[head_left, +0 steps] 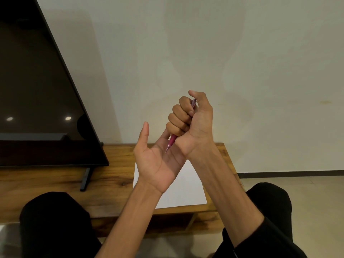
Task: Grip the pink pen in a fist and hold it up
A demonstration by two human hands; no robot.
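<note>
Showing no readable writing or brand anywhere, not on the blank white sheet of paper [184, 190] either. Both bare forearms rise from the lower frame to centre. Right hand [189, 118] is raised in a fist, fingers curled round a slim pink plastic pen [172, 143], thumb up, pen tip pointing down-left. Left hand [158, 161] sits just below it, palm up, fingers relaxed, thumb sticking up; the pen tip touches or nearly touches the palm, cannot tell which. Paper lies on the brown wooden table [115, 164] below the hands. Black flat screen [37, 90] stands upper left.
</note>
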